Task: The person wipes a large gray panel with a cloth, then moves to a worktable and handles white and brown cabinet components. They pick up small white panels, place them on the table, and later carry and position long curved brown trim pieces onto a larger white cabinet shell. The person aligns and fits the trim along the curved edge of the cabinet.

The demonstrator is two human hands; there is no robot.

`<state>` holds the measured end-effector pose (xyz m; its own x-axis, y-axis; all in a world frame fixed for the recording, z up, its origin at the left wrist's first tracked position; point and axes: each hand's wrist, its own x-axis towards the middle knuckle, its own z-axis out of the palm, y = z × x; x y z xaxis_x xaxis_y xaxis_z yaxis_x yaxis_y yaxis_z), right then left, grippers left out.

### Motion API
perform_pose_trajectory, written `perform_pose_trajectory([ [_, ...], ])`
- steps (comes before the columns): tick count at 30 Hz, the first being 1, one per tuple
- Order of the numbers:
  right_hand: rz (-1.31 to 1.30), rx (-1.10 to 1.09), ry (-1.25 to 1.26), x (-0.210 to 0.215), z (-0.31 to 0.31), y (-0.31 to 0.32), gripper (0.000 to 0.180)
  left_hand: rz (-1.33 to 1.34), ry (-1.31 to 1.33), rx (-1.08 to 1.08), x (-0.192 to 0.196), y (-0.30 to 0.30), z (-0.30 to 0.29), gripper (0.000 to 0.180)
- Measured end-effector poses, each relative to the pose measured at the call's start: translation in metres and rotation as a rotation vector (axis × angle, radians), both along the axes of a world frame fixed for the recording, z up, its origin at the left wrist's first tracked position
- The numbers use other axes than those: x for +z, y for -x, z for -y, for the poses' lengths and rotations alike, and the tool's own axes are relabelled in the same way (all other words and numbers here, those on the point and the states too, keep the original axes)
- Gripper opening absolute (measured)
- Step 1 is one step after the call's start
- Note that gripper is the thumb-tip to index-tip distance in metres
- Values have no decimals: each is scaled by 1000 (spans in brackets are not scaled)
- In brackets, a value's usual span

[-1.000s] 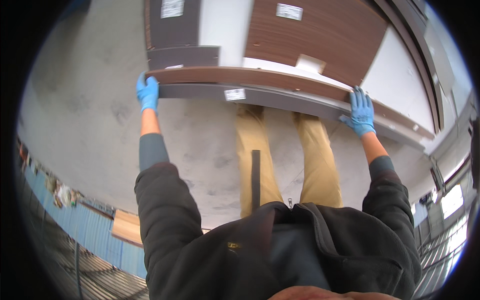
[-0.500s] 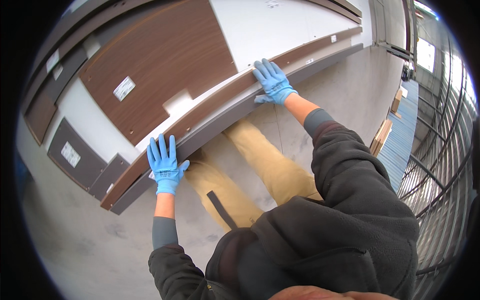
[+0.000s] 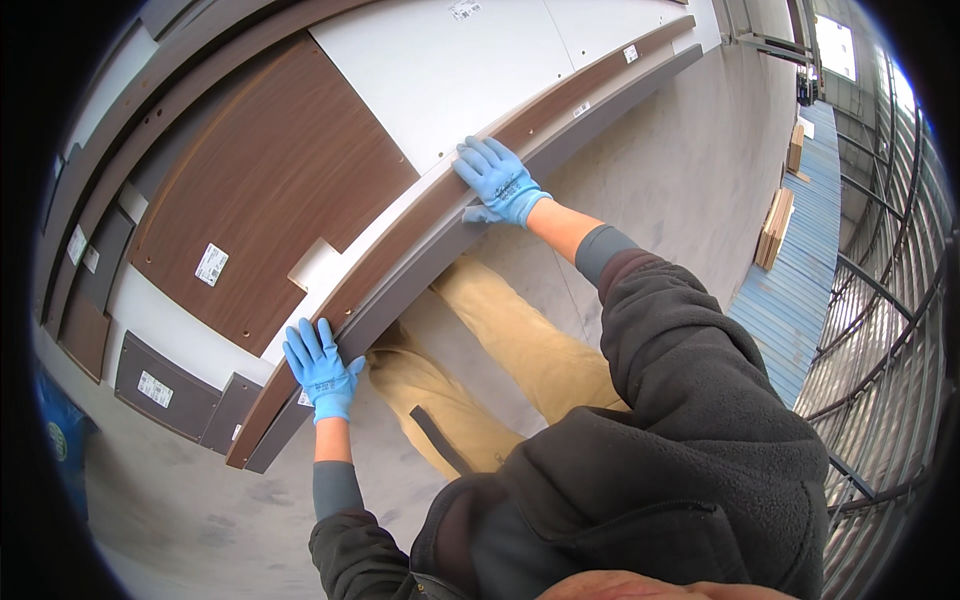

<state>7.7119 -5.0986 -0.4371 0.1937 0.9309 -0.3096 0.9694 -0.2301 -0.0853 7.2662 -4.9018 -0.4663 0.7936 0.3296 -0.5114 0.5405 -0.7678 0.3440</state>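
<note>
My left hand (image 3: 324,372), in a light blue glove, lies with spread fingers on the near end of a long brown board (image 3: 400,243). Its thumb points out to the right over a dark grey board (image 3: 390,290), which runs alongside. Farther up, my right hand (image 3: 500,185), gloved the same way, rests stretched fingers across the brown board's far edge. The right thumb lies apart from them, against the grey board. Both palms cover part of the two boards. Behind these lies a wide brown panel (image 3: 280,185) with a notch and a white label.
White panels (image 3: 400,75) and dark grey pieces (image 3: 165,385) lie beyond the boards. Blue corrugated sheeting (image 3: 795,300) with wooden pieces (image 3: 775,228) is on the right, beside metal framework (image 3: 890,330). A blue item (image 3: 62,440) sits at the left rim.
The view has tilted, so boards and panels sit lower on the left. Both hands stay at about the same places on the brown board.
</note>
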Motion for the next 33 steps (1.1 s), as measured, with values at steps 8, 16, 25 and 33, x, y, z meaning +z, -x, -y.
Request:
perform_pose_trajectory([
  [8,14,21,130,4,6,1,112,38,-13,-1,-5,5,5,111],
  [16,-39,20,186,8,10,5,117,69,-37,3,-7,8,8,111],
  [25,3,79,200,8,22,10,116,123,-40,-3,-9,12,12,112],
  [33,-9,88,146,4,29,8,116,138,-49,-8,-11,15,16,110],
])
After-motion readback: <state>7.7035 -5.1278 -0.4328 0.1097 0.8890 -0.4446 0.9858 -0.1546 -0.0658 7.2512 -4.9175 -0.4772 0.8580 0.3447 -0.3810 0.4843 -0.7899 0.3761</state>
